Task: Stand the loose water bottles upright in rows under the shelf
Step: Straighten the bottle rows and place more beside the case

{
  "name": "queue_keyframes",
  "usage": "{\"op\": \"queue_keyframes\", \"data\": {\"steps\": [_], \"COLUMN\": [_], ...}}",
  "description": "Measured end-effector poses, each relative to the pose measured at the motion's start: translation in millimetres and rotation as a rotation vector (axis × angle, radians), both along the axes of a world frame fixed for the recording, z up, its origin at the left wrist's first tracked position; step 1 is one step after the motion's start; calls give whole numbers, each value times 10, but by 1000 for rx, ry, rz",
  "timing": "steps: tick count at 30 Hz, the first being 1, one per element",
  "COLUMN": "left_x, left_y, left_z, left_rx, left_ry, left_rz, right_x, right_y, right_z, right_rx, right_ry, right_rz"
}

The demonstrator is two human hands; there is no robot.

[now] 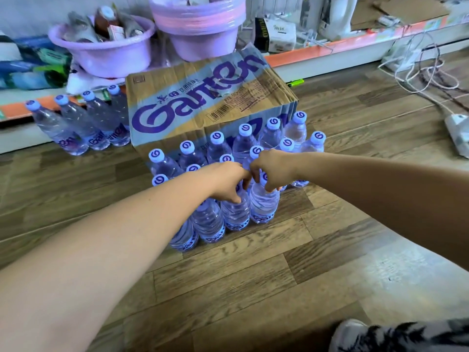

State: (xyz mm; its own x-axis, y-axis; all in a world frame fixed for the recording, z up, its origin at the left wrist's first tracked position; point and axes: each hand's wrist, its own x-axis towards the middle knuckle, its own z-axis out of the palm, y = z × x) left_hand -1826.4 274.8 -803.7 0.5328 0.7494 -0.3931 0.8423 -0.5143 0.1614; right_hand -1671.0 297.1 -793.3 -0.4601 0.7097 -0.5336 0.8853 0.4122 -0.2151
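Note:
Several clear water bottles with pale blue caps stand upright in rows on the wooden floor in front of a cardboard Ganten box [203, 97]. My left hand [228, 181] grips the top of a front-row bottle [236, 212]. My right hand [271, 168] is closed around the neck of the bottle beside it [264, 205]. More bottles [208, 222] stand to the left in that front row, partly hidden by my left forearm. Another short row of bottles [83, 123] stands at the shelf's base on the left.
A low shelf with an orange edge strip [330, 48] runs along the back, holding purple basins [109, 52] and packaged goods. Cables and a white power strip [456, 128] lie on the floor at right. My shoe [355, 334] shows at the bottom right.

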Motion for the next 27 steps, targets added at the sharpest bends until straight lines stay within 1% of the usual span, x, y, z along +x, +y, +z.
{"op": "queue_keyframes", "data": {"steps": [2,3,5,6,8,11,13,17,21,24,27], "left_x": [-39,-59,-116,-163,-303,-663,-1022,-1956,-2908,-3432,-3781], "left_y": [21,22,13,13,23,98,169,272,345,453,590], "left_z": [-7,-7,11,28,95,246,348,453,430,461,517], "left_rx": [-4,-11,-39,-50,-24,128,226,278,265,249,236], "left_ry": [-7,-23,-80,-117,-193,-300,-335,-267,-179,-134,-170], "left_rz": [11,28,84,115,174,279,354,512,671,704,696], "right_x": [-17,-33,-88,-130,-223,-377,-564,-1216,-1960,-2447,-2816], "right_y": [-18,-26,-25,-12,56,244,374,583,771,930,1054], "right_z": [33,52,108,158,281,430,495,569,514,471,478], "right_rx": [-28,-28,-22,-12,55,260,323,340,311,282,284], "right_ry": [-48,-105,-196,-199,-154,2,116,202,186,156,155], "right_rz": [17,43,64,49,-12,-113,-164,-126,-61,-66,-133]}}
